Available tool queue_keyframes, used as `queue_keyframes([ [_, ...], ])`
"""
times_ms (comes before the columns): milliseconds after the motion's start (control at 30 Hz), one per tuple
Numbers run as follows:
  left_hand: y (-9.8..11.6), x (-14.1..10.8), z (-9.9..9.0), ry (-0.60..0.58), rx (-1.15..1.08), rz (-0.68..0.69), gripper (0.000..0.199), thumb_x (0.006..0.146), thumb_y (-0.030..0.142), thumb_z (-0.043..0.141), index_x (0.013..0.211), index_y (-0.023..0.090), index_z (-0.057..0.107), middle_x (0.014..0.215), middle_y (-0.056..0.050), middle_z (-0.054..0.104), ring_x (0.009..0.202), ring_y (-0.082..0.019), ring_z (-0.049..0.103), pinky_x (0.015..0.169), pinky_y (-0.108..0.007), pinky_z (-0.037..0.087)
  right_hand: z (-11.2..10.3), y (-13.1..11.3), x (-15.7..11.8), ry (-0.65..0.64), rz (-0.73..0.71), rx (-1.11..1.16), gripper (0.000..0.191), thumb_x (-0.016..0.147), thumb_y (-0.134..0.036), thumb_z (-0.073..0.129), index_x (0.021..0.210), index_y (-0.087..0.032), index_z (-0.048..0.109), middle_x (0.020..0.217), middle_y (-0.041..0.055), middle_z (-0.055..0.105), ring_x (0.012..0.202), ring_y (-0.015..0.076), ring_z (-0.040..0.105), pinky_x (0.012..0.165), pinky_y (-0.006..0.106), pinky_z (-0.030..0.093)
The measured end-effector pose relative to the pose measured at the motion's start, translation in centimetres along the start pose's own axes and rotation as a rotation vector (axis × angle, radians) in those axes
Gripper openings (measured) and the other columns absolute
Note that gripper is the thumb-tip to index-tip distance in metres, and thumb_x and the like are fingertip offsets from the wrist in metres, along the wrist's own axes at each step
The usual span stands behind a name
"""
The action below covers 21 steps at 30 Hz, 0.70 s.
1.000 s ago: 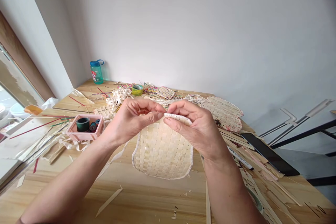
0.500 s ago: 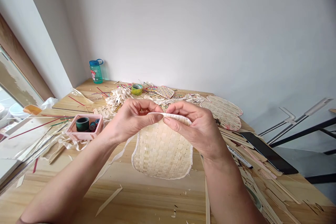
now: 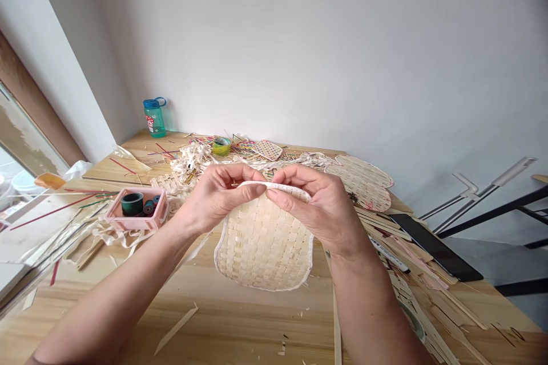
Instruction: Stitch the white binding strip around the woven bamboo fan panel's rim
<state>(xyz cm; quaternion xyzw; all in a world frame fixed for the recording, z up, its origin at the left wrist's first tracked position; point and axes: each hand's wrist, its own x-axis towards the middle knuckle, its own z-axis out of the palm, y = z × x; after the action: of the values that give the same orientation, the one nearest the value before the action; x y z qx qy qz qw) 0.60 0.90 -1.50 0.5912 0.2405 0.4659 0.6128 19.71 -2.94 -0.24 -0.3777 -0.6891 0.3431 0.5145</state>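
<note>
hands (image 3: 218, 193) still pinch white edging (image 3: 289, 188)

The left hand (image 3: 214, 194) and right hand (image 3: 319, 205) are bare, also both forearms; at eight o'clock, a small brownish sleeve edge (image 3: 35, 361) shows.

Count: 2 hands (image 3: 216, 194), 1 held woven panel (image 3: 265, 245), 1 bottle (image 3: 154, 120), 1 pink basket (image 3: 135, 223), 2 small spools (image 3: 148, 207), 1 marker (image 3: 389, 254).

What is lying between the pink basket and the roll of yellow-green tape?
In the head view, a heap of white ribbon and a pale woven piece.
</note>
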Motion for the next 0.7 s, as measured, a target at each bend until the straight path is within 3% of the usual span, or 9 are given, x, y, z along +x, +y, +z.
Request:
queue_keyframes([
  [133,-0.2,0.0,0.1,0.012,-0.01,-0.01,0.024,0.068,0.034,0.093,0.079,0.018,0.08,0.075,-0.001,0.071,0.069,-0.011,0.057,0.067,-0.024,0.044,-1.1,0.3,0.3,-0.098,0.054,0.069,0.022,0.09,-0.043,0.075,0.087,-0.022,0.072,0.076,-0.0013,0.062,0.066,0.0131,0.054,0.059,0.024,0.044],
  [233,-0.2,-0.1,0.2,0.006,-0.026,-0.052,0.024,0.07,0.036,0.092,0.08,0.018,0.08,0.074,-0.001,0.072,0.066,-0.011,0.058,0.064,-0.024,0.045,-1.7,1.3,0.9,-0.119,0.177,0.3,0.04,0.092,-0.061,0.068,0.088,-0.022,0.075,0.082,0.0025,0.068,0.069,0.0152,0.061,0.059,0.025,0.048],
  [367,0.0,-0.1,0.1,0.004,-0.024,-0.037,0.022,0.07,0.035,0.093,0.078,0.018,0.08,0.074,-0.001,0.072,0.068,-0.011,0.06,0.066,-0.024,0.047,-1.7,2.5,1.7,-0.166,0.308,0.492,0.029,0.085,-0.051,0.079,0.093,-0.023,0.079,0.09,0.0028,0.076,0.075,0.0152,0.07,0.066,0.024,0.054],
  [533,0.4,-0.1,-0.4,-0.008,0.021,-0.063,0.022,0.073,0.035,0.091,0.08,0.018,0.081,0.073,-0.002,0.072,0.068,-0.012,0.06,0.065,-0.024,0.047,-1.7,3.3,1.5,-0.352,0.208,0.425,0.043,0.074,-0.049,0.088,0.11,-0.027,0.081,0.109,0.005,0.08,0.095,0.0206,0.074,0.081,0.03,0.059],
  [600,0.5,0.0,-0.4,-0.027,-0.008,-0.082,0.02,0.073,0.034,0.091,0.079,0.018,0.081,0.073,-0.002,0.073,0.068,-0.012,0.061,0.065,-0.024,0.047,-1.8,3.5,1.2,-0.363,0.158,0.389,0.041,0.077,-0.053,0.085,0.109,-0.027,0.081,0.11,0.0046,0.079,0.096,0.0211,0.073,0.079,0.031,0.058],
  [700,0.4,0.0,-0.3,-0.045,-0.056,-0.103,0.019,0.072,0.032,0.091,0.079,0.018,0.08,0.073,-0.001,0.073,0.067,-0.012,0.062,0.066,-0.024,0.049,-1.8,3.7,0.9,-0.411,0.191,0.356,0.035,0.079,-0.054,0.082,0.097,-0.024,0.082,0.093,0.0039,0.078,0.082,0.0201,0.069,0.067,0.029,0.055],
])
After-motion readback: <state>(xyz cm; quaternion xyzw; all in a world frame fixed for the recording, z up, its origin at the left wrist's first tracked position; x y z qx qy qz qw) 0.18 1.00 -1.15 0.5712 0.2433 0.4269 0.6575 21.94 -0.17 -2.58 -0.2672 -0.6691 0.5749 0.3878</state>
